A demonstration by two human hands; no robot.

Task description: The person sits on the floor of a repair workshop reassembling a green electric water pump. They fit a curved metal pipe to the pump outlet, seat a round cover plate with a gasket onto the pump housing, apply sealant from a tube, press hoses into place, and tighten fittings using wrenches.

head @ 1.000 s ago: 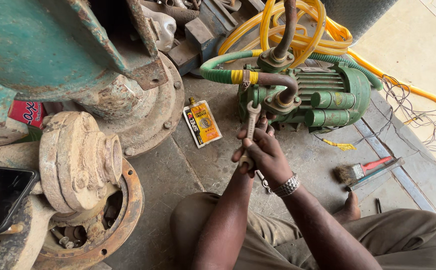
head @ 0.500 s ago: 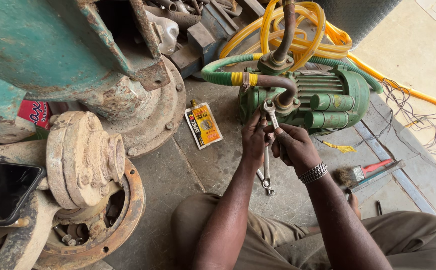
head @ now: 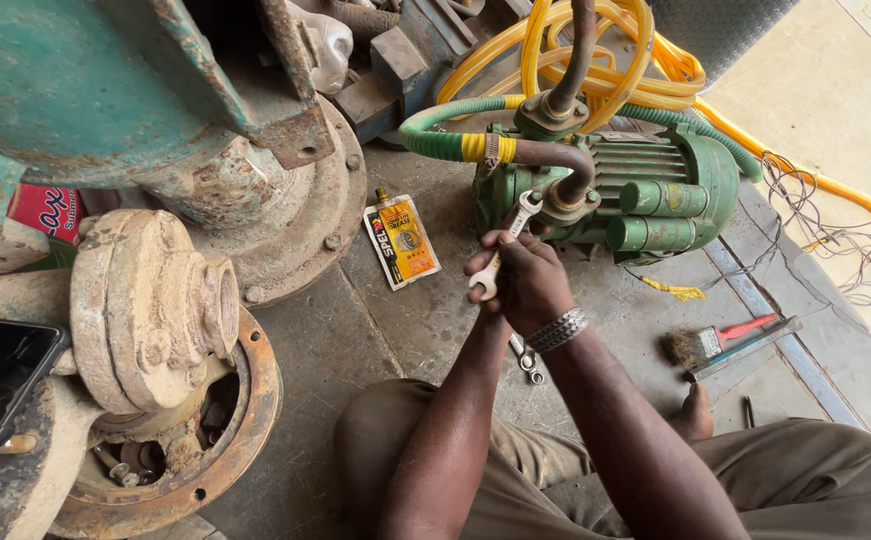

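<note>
1. Wrench: a silver combination spanner, just above centre frame, tilted so its open end points up-right toward the green pump motor. Open end sits just beside the rusty pipe elbow on the motor; actual contact cannot be confirmed. Ring end shows at the lower left of the hands.
2. Right hand: centre frame, fingers curled closed around the wrench shaft. A metal bracelet sits on that wrist.
3. Left hand: mostly hidden behind the right hand; only fingers show near the wrench's ring end. It touches the wrench, but I cannot tell how firmly it grips.
4. Green pump motor: upper right of centre, on the concrete floor. A green hose with a yellow band joins the pipe elbow; yellow hose coils lie behind, at the top of the frame.
5. Second wrench lies on the floor just below the hands, between the forearms.
6. Yellow sachet lies flat on the floor, left of the hands, near the rusted flange.
7. Paintbrush with a red handle lies right of centre, well apart from the hands.
8. Large rusty pump casing fills the lower left; teal machine body occupies the upper left.
9. Tangled thin wire lies at the right edge.
</note>
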